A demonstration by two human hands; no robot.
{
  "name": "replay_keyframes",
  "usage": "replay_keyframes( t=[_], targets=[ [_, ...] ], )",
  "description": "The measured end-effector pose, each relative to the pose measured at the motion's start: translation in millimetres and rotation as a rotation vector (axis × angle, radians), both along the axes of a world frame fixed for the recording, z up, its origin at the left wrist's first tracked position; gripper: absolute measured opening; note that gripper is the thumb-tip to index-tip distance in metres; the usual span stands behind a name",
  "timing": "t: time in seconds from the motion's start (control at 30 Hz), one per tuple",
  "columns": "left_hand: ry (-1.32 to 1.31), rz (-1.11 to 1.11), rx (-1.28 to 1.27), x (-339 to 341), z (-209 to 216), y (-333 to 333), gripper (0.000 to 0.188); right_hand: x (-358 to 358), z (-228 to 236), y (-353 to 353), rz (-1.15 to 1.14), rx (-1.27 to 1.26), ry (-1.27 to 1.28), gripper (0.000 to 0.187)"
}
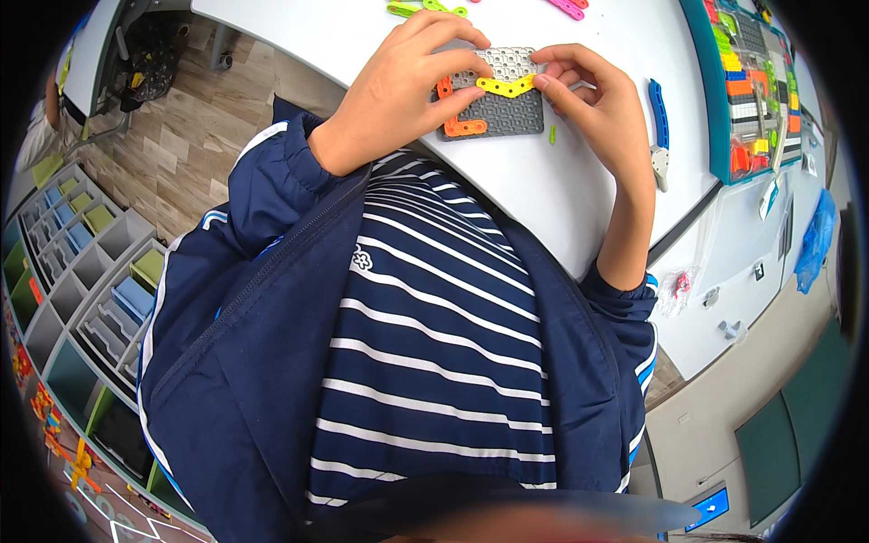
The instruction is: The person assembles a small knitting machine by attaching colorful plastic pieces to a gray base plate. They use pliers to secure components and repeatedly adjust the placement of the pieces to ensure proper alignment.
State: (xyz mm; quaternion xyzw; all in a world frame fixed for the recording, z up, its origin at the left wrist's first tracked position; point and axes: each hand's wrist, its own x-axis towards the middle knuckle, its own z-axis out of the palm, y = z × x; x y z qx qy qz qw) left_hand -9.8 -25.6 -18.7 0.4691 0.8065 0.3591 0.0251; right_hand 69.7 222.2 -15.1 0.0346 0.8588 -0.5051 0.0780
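Observation:
A yellow angled building strip (507, 88) with holes lies across a studded building plate, dark grey (516, 118) on the near side and lighter grey (507, 61) on the far side. My left hand (407, 90) is closed at the strip's left end, thumb and fingertips about it. At its right end my right hand (597, 100) pinches with thumb and index finger, the other fingers curled. An orange L-shaped strip (466, 128) rests along the plate's left and near edges, partly behind my left fingers. A small green peg (552, 134) lies beside the plate.
On the white table (579, 199), a blue strip (659, 113) and a pale grey tool (661, 167) lie to the right. A teal-edged parts tray (718, 109) stands beyond them. Green pieces (425, 9) and pink strips (568, 7) lie at the far side. Storage bins (100, 235) are at left.

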Motion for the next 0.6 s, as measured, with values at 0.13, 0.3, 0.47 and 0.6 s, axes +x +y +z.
replay_keyframes(
  t=[0.13, 0.3, 0.47, 0.6],
  targets=[
    [0.003, 0.001, 0.005, -0.1, -0.6, 0.0, 0.019, -0.5, -0.3, 0.4, 0.006, -0.002, 0.002, 0.027],
    [-0.008, 0.004, 0.009, -0.3, -0.1, 0.7, 0.019, -0.7, -1.4, 0.7, 0.01, 0.002, 0.012, 0.027],
    [-0.022, 0.003, 0.021, -0.1, 1.2, 1.3, 0.019, -0.5, -1.4, 1.5, 0.019, 0.006, 0.023, 0.027],
    [-0.032, 0.0, 0.029, 0.0, 2.1, 1.7, 0.019, -0.4, -2.0, 1.7, 0.011, -0.009, 0.014, 0.027]
  ],
)
